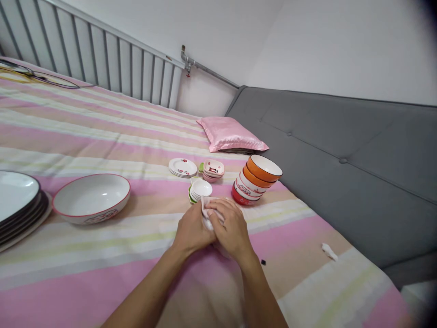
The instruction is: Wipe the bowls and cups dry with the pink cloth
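Evidently grasping cloth [206, 214] in left hand [193, 230] and right hand [232, 230] together — over the bed [102, 278], in from its edge along the headboard [324, 177], near the small bowls [202, 187] — probably light, soft, easily crumpled, best pinched by a fold; cannot tell of anything inside

The cloth [206, 211] is whitish, the bedspread [95, 273] pink-striped.

Hands [194, 230] [231, 227] around pale cloth [205, 210], stacked bowls [254, 184], pink pillow [234, 132]
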Demonstrator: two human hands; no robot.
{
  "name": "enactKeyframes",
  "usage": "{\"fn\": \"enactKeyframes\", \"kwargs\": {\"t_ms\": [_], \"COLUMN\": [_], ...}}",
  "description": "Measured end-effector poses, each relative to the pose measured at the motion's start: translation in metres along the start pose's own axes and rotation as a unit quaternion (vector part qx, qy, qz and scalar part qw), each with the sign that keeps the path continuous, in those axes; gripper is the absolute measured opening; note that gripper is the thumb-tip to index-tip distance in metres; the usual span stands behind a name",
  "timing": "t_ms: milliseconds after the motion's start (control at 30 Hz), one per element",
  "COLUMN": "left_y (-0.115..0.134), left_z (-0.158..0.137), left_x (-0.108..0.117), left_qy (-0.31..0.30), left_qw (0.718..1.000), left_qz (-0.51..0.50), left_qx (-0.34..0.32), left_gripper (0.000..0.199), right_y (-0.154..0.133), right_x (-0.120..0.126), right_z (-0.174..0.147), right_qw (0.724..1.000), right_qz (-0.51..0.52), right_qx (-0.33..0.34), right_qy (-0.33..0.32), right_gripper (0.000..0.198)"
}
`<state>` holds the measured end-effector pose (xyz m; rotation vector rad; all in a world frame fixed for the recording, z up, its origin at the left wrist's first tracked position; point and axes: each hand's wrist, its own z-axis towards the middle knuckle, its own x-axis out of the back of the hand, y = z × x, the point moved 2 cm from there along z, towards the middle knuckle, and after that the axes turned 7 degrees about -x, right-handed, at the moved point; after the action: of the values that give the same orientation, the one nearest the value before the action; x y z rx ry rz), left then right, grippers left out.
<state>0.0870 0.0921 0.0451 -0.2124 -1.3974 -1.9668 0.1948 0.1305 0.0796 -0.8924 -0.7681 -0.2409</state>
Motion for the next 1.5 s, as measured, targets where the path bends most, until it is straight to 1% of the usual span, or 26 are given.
{"fn": "enactKeyframes", "kwargs": {"t_ms": [67, 133, 167, 200, 233, 333, 433, 500, 533, 567, 600, 633, 700, 733, 800, 867, 933, 1000, 1067, 1167, 1233, 1300, 1367, 1433, 1500], "left_y": [0.001, 0.000, 0.000, -0.001, -0.001, -0.002, -0.002, -0.002, -0.001, 0.000, 0.000, 0.001, 0.001, 0.001, 0.000, -0.002, -0.005, -0.007, -0.008, -0.005, -0.003, -0.001, 0.001, 0.002, 0.002], "left_z": [0.000, 0.001, 0.001, 0.002, 0.002, 0.003, 0.003, 0.002, 0.002, 0.002, 0.002, 0.002, 0.002, 0.002, 0.002, 0.001, 0.001, 0.001, 0.001, 0.001, 0.001, 0.001, 0.001, 0.002, 0.002], "left_x": [-0.001, -0.001, -0.001, -0.001, 0.000, 0.001, 0.003, 0.002, 0.002, 0.002, 0.001, 0.001, 0.001, 0.001, 0.001, 0.001, 0.001, 0.001, 0.000, 0.000, -0.001, -0.001, -0.001, -0.002, -0.001], "left_qy": [-0.001, 0.000, 0.000, -0.002, -0.005, -0.015, -0.017, -0.020, -0.021, -0.020, -0.017, -0.013, -0.004, -0.003, -0.003, -0.005, -0.003, -0.001, -0.002, -0.007, -0.009, -0.009, -0.009, -0.011, -0.015], "left_qw": [1.000, 0.999, 0.999, 0.999, 0.999, 0.999, 0.999, 0.999, 0.999, 0.999, 0.999, 0.999, 0.999, 0.999, 0.999, 0.999, 0.999, 0.999, 0.999, 0.999, 0.998, 0.998, 0.997, 0.997, 0.998], "left_qz": [0.000, 0.003, 0.004, 0.003, 0.001, -0.004, -0.006, -0.010, -0.010, -0.009, -0.007, -0.005, -0.001, -0.003, -0.016, -0.031, -0.040, -0.039, -0.040, -0.040, -0.033, -0.024, -0.017, -0.016, -0.015], "left_qx": [0.015, 0.032, 0.038, 0.040, 0.039, 0.039, 0.044, 0.039, 0.036, 0.032, 0.032, 0.033, 0.042, 0.048, 0.047, 0.035, 0.022, 0.018, 0.018, 0.025, 0.043, 0.062, 0.072, 0.071, 0.066], "left_gripper": [0.038, 0.047, 0.050, 0.054, 0.056, 0.061, 0.062, 0.063, 0.063, 0.062, 0.061, 0.059, 0.056, 0.053, 0.049, 0.042, 0.034, 0.028, 0.026, 0.034, 0.042, 0.048, 0.053, 0.058, 0.059], "right_y": [0.013, 0.031, 0.042, 0.052, 0.063, 0.084, 0.091, 0.089, 0.086, 0.083, 0.078, 0.072, 0.057, 0.048, 0.030, 0.014, 0.001, -0.006, -0.007, 0.000, 0.009, 0.021, 0.036, 0.053, 0.069], "right_x": [0.000, -0.002, -0.005, -0.008, -0.013, -0.025, -0.031, -0.030, -0.027, -0.024, -0.019, -0.015, -0.006, -0.002, 0.001, 0.001, -0.002, -0.005, -0.005, -0.003, 0.000, 0.000, -0.001, -0.006, -0.014], "right_z": [0.006, 0.012, 0.014, 0.016, 0.017, 0.019, 0.017, 0.017, 0.017, 0.017, 0.018, 0.018, 0.017, 0.015, 0.010, 0.004, -0.001, -0.004, -0.004, 0.000, 0.005, 0.009, 0.014, 0.017, 0.019], "right_qw": [0.997, 0.983, 0.965, 0.935, 0.891, 0.845, 0.824, 0.818, 0.821, 0.833, 0.853, 0.880, 0.936, 0.957, 0.985, 0.998, 0.999, 0.997, 0.997, 0.998, 1.000, 0.997, 0.985, 0.956, 0.908], "right_qz": [0.068, 0.170, 0.232, 0.307, 0.383, 0.437, 0.457, 0.469, 0.473, 0.467, 0.448, 0.417, 0.323, 0.271, 0.167, 0.060, -0.023, -0.065, -0.072, -0.048, -0.004, 0.073, 0.169, 0.267, 0.366], "right_qx": [-0.023, -0.076, -0.121, -0.180, -0.243, -0.309, -0.335, -0.333, -0.320, -0.298, -0.266, -0.228, -0.139, -0.101, -0.040, -0.003, 0.017, 0.026, 0.027, 0.020, 0.014, -0.001, -0.042, -0.117, -0.204], "right_qy": [0.010, 0.005, -0.003, -0.001, 0.001, -0.002, -0.007, -0.007, -0.008, -0.010, -0.012, -0.012, -0.010, -0.006, -0.003, -0.007, -0.015, -0.024, -0.031, -0.032, -0.023, -0.014, -0.012, -0.013, -0.016], "right_gripper": [0.024, 0.025, 0.026, 0.026, 0.026, 0.032, 0.035, 0.033, 0.033, 0.034, 0.034, 0.034, 0.033, 0.033, 0.033, 0.033, 0.032, 0.032, 0.031, 0.027, 0.026, 0.027, 0.028, 0.031, 0.034]}}
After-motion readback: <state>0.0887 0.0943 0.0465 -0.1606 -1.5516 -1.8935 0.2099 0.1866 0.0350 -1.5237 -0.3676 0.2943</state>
